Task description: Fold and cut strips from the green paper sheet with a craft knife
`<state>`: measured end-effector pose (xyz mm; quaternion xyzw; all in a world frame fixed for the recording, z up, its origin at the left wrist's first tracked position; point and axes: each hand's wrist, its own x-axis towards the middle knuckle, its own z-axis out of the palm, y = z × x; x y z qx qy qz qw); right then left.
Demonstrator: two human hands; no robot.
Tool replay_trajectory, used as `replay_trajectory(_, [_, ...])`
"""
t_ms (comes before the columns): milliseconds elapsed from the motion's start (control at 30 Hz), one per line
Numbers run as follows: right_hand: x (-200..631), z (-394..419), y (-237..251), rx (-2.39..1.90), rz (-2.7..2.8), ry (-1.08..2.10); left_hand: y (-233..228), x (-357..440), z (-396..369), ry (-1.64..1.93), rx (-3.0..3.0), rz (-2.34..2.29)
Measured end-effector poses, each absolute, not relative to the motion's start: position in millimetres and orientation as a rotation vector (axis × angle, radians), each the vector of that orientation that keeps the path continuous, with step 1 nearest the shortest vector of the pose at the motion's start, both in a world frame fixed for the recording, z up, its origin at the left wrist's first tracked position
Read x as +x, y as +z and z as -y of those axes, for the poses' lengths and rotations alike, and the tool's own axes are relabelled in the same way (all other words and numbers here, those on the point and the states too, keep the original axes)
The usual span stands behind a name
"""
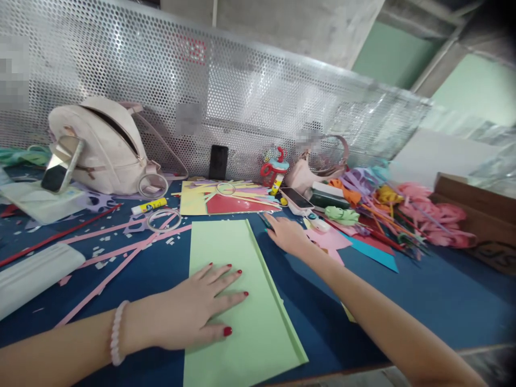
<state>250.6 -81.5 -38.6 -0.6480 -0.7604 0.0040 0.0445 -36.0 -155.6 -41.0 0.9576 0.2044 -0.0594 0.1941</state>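
Paper (220, 242) in pale green lies flat in the middle of the blue surface (423, 301), its long right edge showing a narrow folded strip. The person's left hand (187, 312) rests palm down on it, fingers spread and grasping nothing, a beaded bracelet (117, 333) around the wrist. The right hand (288, 235) reaches past the paper's far right corner, its fingers bent beside a slim dark tool (264, 220); whether they grip it cannot be told. Just beyond the paper, loose strips lie over a red sheet (236, 205). On the left are long pink strips (107, 279), a yellow glue stick (149, 206) on its side and a pale backpack (115, 166). A dark phone (218, 162) leans upright at the back, near a cup (278, 167) and a pink handbag (302, 174). To the right of the right hand lie pink paper (334, 237) and a blue sheet (374, 252), with a cardboard box (475, 215) farther off.
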Motion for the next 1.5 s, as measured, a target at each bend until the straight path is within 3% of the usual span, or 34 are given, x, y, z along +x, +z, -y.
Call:
replay_trajectory(300, [283,136,-29,-2.104,2.396,-0.034,-45,-33,158,-0.191,2.712,-0.598])
replay_trajectory(467, [296,221,-30,-1.757,2.395,0.132,-54,-34,156,-0.171,2.768,-0.596])
replay_trajectory(833, [279,343,-46,-1.444,2.303,-0.421,-63,-38,154,-0.105,2.925,-0.556])
replay_trajectory(1500, [261,368,-55,-1.691,2.487,-0.252,-61,-38,155,-0.154,2.925,-0.559])
